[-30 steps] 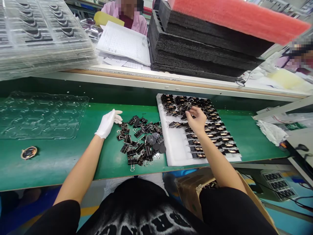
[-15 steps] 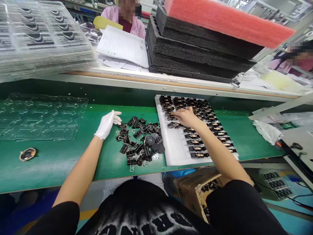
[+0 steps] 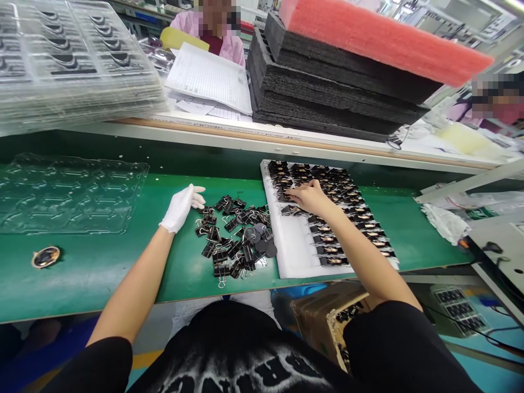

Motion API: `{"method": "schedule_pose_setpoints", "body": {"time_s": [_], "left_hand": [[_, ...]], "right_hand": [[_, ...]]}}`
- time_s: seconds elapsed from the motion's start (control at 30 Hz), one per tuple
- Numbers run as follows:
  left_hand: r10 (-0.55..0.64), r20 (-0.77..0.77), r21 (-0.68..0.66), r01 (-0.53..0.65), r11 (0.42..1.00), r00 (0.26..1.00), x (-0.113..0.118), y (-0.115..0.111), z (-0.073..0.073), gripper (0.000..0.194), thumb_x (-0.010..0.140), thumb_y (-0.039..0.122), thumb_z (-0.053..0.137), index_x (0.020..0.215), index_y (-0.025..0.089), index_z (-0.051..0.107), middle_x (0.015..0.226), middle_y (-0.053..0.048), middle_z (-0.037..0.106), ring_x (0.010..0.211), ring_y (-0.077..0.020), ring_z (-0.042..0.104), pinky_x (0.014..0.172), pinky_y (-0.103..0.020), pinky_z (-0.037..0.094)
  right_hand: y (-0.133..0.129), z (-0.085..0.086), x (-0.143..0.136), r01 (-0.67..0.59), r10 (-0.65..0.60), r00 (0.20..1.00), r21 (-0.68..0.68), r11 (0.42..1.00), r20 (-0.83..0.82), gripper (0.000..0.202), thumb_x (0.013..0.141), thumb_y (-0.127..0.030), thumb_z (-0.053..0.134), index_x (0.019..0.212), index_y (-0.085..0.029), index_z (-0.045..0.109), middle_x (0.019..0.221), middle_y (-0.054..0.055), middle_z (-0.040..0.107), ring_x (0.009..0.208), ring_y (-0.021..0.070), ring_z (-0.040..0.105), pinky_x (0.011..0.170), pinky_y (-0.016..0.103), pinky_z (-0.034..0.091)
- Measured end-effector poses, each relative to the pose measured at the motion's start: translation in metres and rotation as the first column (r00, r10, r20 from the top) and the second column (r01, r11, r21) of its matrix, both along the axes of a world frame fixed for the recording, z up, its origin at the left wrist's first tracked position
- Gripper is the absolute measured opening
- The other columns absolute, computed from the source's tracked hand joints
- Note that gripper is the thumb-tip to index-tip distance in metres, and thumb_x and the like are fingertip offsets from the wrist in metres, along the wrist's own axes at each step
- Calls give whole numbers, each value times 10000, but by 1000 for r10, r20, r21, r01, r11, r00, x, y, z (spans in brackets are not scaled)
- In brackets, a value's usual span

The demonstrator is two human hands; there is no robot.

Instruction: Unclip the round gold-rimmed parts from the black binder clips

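My left hand (image 3: pixel 180 208), in a white glove, hovers at the upper left of a loose pile of black binder clips (image 3: pixel 220 255). Its fingers are apart and nothing is in them. Several dark round discs (image 3: pixel 261 246) lie among these clips. My bare right hand (image 3: pixel 311 197) is over a white foam tray (image 3: pixel 295 254) set with rows of binder clips that grip small parts. Its fingers are closed on a binder clip (image 3: pixel 284 195) in the tray's left column; the hand partly hides the rows beneath it.
A clear plastic tray (image 3: pixel 69 196) and a small round part (image 3: pixel 46 256) lie on the green bench at left. Behind are stacked clear trays (image 3: pixel 82 103), papers (image 3: pixel 208 76) and black foam sheets (image 3: pixel 327 103) under pink foam (image 3: pixel 385 38). A cardboard box (image 3: pixel 315 316) stands below the edge.
My right hand's fingers have shifted very slightly left over the same clip. My left hand holds its pose; the whole view has moved a little.
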State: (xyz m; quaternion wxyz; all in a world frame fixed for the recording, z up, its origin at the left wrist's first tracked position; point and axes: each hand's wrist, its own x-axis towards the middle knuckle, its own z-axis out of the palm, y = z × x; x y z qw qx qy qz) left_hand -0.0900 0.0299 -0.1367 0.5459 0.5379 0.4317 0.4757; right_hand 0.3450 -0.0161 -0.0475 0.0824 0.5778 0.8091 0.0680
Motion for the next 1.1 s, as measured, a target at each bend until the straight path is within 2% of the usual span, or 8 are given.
{"method": "schedule_pose_setpoints", "body": {"time_s": [0.17,0.33,0.43,0.6,0.77,0.93,1.03,1.1], "left_hand": [[2,13,-3,-2,1000,1000,0,1,-2,665,966,717,524,1168,121,739,846,-77,733,684,-158,692,680,-292,505],[41,81,18,-43,999,996,4,-1,-4,624,948,691,577,1172,123,709,815,-62,723,635,-144,682,637,-280,497],[152,94,62,-158,986,984,10,-3,-5,538,934,667,618,1102,158,664,805,-25,691,615,-117,658,628,-263,492],[362,80,102,-369,924,929,13,-6,-10,447,927,625,667,909,212,496,741,33,604,618,-95,640,670,-249,518],[489,-5,153,-483,862,872,-7,-34,-19,450,960,639,608,911,211,477,804,8,632,707,-115,702,716,-256,539],[675,-150,242,-635,734,723,-50,-82,-27,399,1021,611,482,964,216,477,909,-32,668,763,-128,714,823,-301,576],[798,-275,325,-729,603,537,-95,-112,-23,333,1042,543,427,1027,217,490,1023,-83,675,916,-169,717,945,-356,563],[855,-362,402,-765,503,372,-132,-130,-15,326,1014,504,489,1130,202,524,1225,-155,642,1195,-236,646,1105,-417,483]], "right_hand": [[-9,8,-2,0,-1,1000,22,1000,14,388,1011,-205,456,1320,-212,690,1165,148,786,1016,283,661,863,407,246],[-46,30,-28,-49,85,992,331,942,-95,337,1063,-275,449,1318,-192,653,1161,123,778,1047,267,679,941,438,293],[-67,30,-63,-138,213,967,413,900,-143,303,1089,-283,440,1290,-206,653,1146,100,782,1041,246,695,969,437,311],[-70,-15,-113,-272,340,923,321,907,-179,295,1096,-309,440,1262,-205,661,1190,92,759,1043,252,699,890,422,373],[-53,-63,-125,-260,343,920,358,897,-191,320,1078,-351,469,1243,-185,689,1279,141,708,1018,291,697,823,425,432],[-52,-77,-116,-252,390,873,415,874,-292,307,1088,-348,454,1199,-184,687,1265,138,688,1033,280,698,745,393,456],[-54,-82,-115,-210,387,839,429,878,-382,301,1080,-359,464,1189,-189,686,1229,144,674,999,273,695,731,389,465],[-55,-85,-115,-182,374,819,422,888,-434,296,1068,-365,473,1171,-193,690,1216,152,662,984,277,693,736,401,473]]}}
